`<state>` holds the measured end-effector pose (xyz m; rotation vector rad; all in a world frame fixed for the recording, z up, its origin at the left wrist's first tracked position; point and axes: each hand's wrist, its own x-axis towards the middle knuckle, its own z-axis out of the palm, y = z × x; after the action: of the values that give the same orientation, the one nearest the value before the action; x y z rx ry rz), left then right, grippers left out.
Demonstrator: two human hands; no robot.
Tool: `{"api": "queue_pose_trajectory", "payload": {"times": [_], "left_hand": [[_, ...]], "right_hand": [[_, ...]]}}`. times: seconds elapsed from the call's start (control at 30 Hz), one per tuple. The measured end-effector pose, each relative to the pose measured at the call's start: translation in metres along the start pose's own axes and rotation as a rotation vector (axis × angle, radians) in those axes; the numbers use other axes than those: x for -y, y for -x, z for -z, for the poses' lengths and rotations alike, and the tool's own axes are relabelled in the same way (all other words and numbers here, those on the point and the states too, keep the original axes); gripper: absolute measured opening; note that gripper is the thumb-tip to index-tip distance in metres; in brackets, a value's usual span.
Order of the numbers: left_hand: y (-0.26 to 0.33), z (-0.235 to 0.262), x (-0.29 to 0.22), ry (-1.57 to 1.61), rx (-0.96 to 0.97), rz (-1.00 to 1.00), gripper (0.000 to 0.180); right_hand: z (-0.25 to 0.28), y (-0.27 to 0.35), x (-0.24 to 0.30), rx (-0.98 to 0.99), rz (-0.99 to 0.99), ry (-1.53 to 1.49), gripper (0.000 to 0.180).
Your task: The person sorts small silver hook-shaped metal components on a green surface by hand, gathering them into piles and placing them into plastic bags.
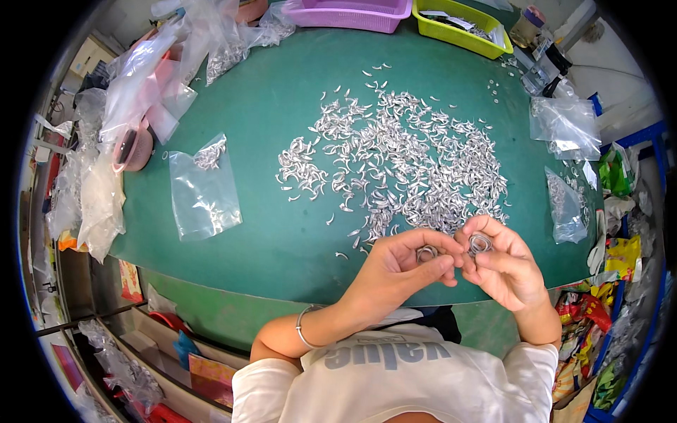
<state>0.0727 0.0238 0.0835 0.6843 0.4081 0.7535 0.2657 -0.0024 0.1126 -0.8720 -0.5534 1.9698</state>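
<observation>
Silvery metal fills both of my hands: my left hand point(405, 262) is curled nearly closed, thumb and fingertips pinching a small stack of curved metal pieces point(427, 252), and my right hand point(502, 264) is closed the same way around a second little bundle point(480, 243), the fingers wrapped round it so the nested pieces cannot spring apart. I hold the two hands close together, fingertips almost touching, just above the near edge of the green surface point(282, 240), so that anything slipping would land on the mat and not in my lap. Just beyond my fingers lies the loose heap of the same crescent-shaped pieces point(402, 166), spread thin and wide, which keeps single ones easy to pick out within a short reach. Well off to the left of my left hand lies a clear plastic bag point(204, 187) flat on the mat with a few pieces gathered in its upper corner. To the right of my right hand, near the rim, lie two more clear bags point(566, 201). Farthest from my hands, past the heap, stand a purple basket point(349, 14) and a yellow-green basket point(462, 28), with crumpled empty bags point(151, 77) piled at the far left.
</observation>
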Motion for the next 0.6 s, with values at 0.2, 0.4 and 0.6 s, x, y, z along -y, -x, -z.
{"api": "queue_pose_trajectory", "payload": {"times": [0.2, 0.4, 0.6], "left_hand": [[0.005, -0.002, -0.005, -0.045, -0.089, 0.053, 0.024], [0.003, -0.009, -0.001, -1.044, -0.129, -0.486, 0.032], [-0.001, -0.01, 0.008, -1.2, -0.169, -0.549, 0.026]], "right_hand": [[0.0, -0.002, 0.001, 0.037, 0.068, 0.006, 0.04], [0.001, 0.0, -0.003, 0.068, 0.036, 0.094, 0.04], [-0.003, 0.002, -0.006, 0.074, 0.082, 0.217, 0.04]]}}
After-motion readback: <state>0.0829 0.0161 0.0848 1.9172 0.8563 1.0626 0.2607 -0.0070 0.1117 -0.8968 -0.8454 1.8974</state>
